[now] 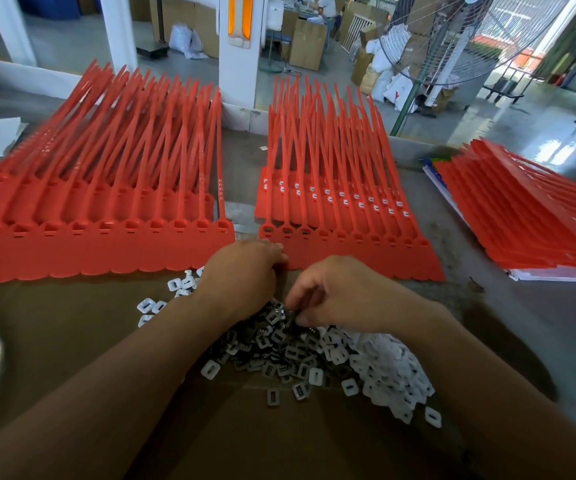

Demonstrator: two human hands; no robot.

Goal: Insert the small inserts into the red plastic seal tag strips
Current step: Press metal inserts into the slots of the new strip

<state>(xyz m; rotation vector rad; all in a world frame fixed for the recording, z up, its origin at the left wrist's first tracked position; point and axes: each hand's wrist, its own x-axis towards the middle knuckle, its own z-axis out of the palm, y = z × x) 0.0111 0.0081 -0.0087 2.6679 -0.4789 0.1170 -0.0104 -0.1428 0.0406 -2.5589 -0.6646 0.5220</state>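
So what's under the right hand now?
The pile of small inserts, dark and white, lying on brown cardboard. The right hand covers its far edge, so whether its fingers pinch one cannot be seen.

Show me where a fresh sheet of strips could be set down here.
Widest: the brown cardboard between the left stack front edge, the insert pile and the white cord. Also the grey bench between the middle stack and the right stack. Crowded: the insert pile itself, centre front.
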